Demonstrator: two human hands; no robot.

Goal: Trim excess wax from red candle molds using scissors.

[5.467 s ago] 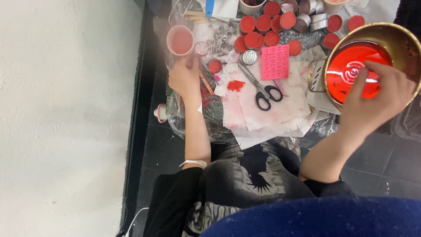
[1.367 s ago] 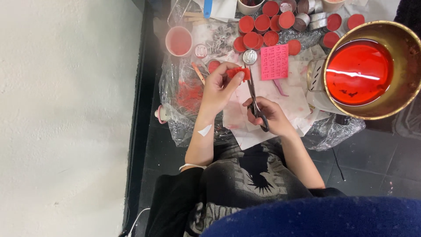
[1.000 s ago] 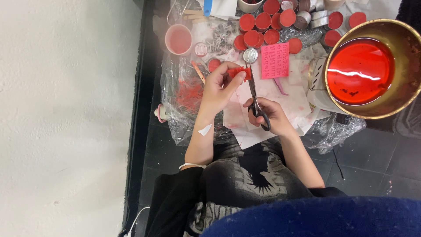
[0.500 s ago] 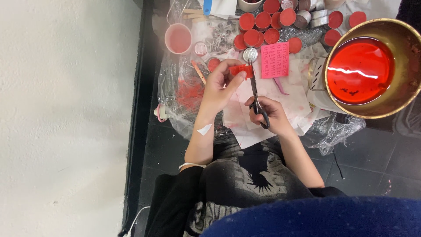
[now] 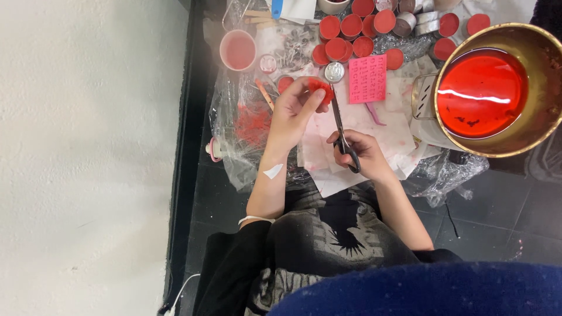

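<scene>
A small red piece, matt and soft-looking, possibly wax, is pinched in the left hand. Scissors with thin bright metal blades and black, seemingly plastic handles are gripped by the right hand. Glossy red liquid with a white glare streak is held in a large brass-coloured metal bowl. The work surface is covered by crinkled clear plastic film and stained white paper sheets. Shiny metal tins with matt red filling are seen beside a pink paper card and a pale cup, smooth in finish.
</scene>
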